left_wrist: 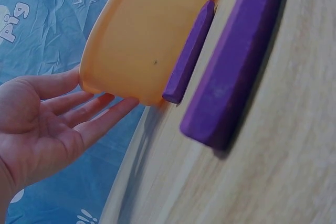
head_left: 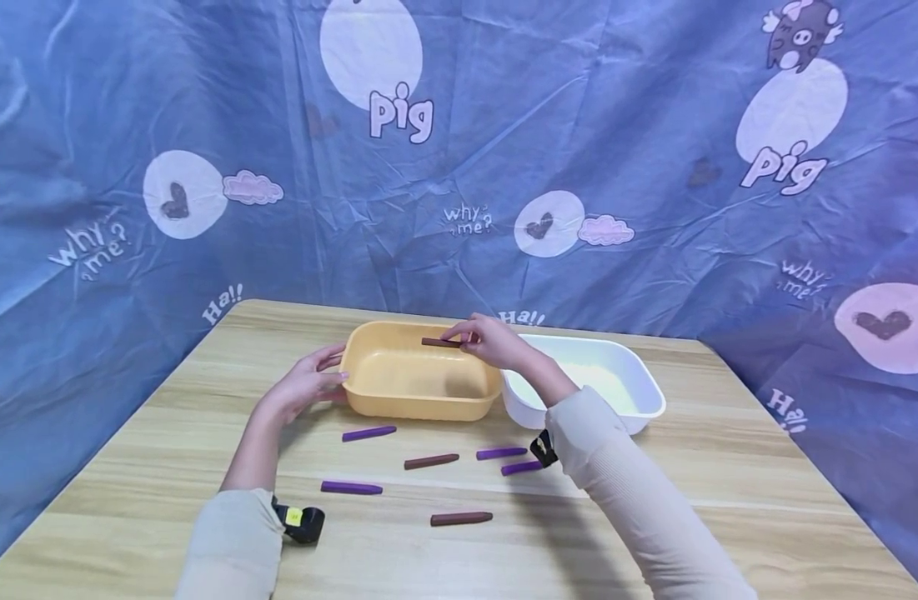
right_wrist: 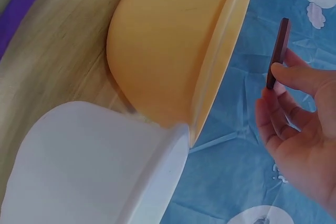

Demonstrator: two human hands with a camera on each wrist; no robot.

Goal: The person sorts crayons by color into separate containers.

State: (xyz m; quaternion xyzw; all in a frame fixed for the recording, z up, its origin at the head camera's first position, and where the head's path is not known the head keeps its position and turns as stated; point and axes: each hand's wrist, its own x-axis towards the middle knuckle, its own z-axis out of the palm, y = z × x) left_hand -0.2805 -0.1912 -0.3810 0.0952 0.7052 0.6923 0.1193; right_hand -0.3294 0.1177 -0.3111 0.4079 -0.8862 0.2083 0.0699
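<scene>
My right hand (head_left: 492,340) pinches a brown crayon (right_wrist: 279,51) between thumb and fingers, above the rear right part of the yellow plastic basin (head_left: 421,408). In the right wrist view, the crayon sticks out past the fingertips, above the basin's rim. My left hand (left_wrist: 58,114) is at the basin's left end, its fairly straight fingers against the outer wall and the thumb at the rim. Right of the yellow basin stands a white basin (head_left: 634,375), partly covered by my right forearm. No crayon shows on the visible floor of the yellow basin.
On the wooden table (head_left: 226,400), in front of the basins, lie several purple crayons, including one at the left (head_left: 351,488), and two brown crayons, the nearer (head_left: 461,518) at the front. A blue patterned cloth (head_left: 459,167) hangs behind the table.
</scene>
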